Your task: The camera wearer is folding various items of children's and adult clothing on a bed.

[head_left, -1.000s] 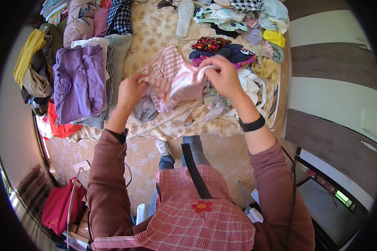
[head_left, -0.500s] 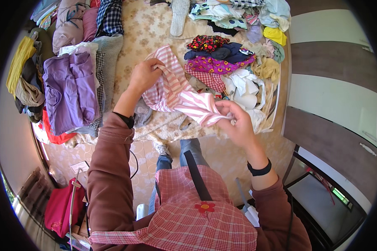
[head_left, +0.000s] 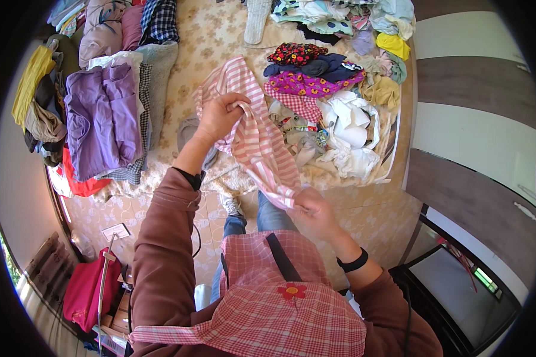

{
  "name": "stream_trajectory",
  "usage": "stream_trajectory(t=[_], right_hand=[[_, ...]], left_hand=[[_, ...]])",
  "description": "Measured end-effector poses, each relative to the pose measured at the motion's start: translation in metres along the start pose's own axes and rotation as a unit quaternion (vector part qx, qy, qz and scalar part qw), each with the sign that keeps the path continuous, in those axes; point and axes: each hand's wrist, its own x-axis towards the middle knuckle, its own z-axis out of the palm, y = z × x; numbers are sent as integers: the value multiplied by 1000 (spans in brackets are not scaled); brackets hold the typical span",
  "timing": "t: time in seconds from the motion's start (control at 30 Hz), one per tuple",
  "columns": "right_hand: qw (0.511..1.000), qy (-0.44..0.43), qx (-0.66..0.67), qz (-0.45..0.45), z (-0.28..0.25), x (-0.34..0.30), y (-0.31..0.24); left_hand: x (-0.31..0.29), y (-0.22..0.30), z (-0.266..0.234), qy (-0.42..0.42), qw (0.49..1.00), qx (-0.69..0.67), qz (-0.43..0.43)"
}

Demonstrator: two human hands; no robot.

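With the pink-and-white striped garment (head_left: 259, 146) as the clock's centre, its loose folds hid its full shape, so its kind could not be told. It was stretched slantwise between two hands. The left hand (head_left: 220, 121), at 10 o'clock, pinched a gathered fold; the right hand (head_left: 315, 211), between 4 and 5 o'clock, gripped the lower end, its fingertips hard to make out. At 9 o'clock the left wrist partly covered a grey cloth (head_left: 187, 132). Piles at 11 and 1 o'clock were cut off by the upper rim.

The bed's (head_left: 199, 35) near edge ran below the garment, and the right hand was out past it, over the tiled floor (head_left: 363, 217). A bare strip of blanket opened toward 12 o'clock.

Counted singly: one purple garment (head_left: 104, 116) at 9 o'clock, one flowered purple cloth (head_left: 309, 85) between 1 and 2, one bright yellow piece (head_left: 393, 46) near 2.
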Motion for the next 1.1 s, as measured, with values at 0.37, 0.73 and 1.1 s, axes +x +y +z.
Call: stream_trajectory(t=[0.37,0.73,1.1], right_hand=[[994,-43,-98,-36,4,-30,17],[972,4,-157,-174,-43,157,-26],[979,156,-128,-4,-14,289,39]], left_hand=[[-94,-11,10,-29,995,88,34],[-89,-56,-51,112,976,-162,-97],[-49,-113,-68,311,932,-81,-165]])
